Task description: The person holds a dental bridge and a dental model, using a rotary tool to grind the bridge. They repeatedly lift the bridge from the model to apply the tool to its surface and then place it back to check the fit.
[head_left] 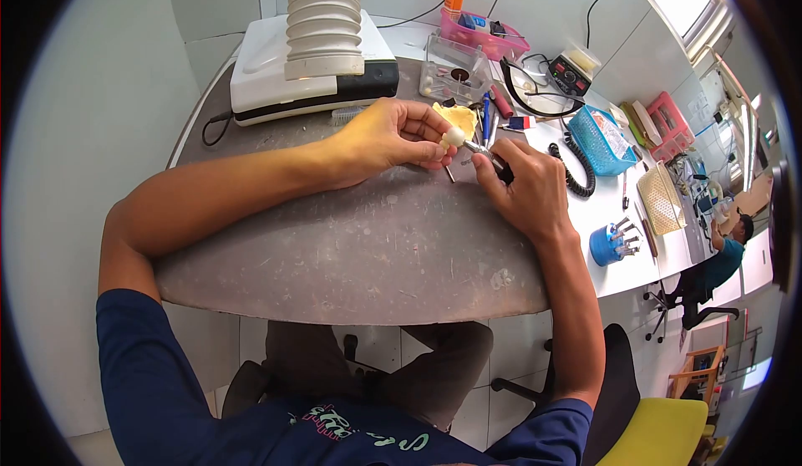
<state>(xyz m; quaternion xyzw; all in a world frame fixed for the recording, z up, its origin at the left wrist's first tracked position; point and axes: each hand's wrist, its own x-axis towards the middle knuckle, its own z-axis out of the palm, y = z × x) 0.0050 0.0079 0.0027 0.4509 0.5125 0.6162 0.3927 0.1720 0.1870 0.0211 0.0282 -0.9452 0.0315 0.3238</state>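
My left hand (405,134) is closed, its thumb and fingertips pinching a small pale piece (445,144) whose exact kind is too small to make out. Touching or just beside that piece is a round white tip (455,135), apparently on the end of a metal rotary handpiece (493,159). The fingers of my right hand (528,183) wrap around this handpiece and hide part of it. A thin metal pin (451,174) shows just below the left fingertips. Behind both hands lies a yellow cloth or sheet (458,117).
A white machine (259,56) with a ribbed hose (324,19) stands at the back left. Pens, safety glasses (535,98), a clear box (451,77) and a blue basket (603,142) sit behind and right. A blue bur holder (607,246) stands right; a person (727,257) sits farther off.
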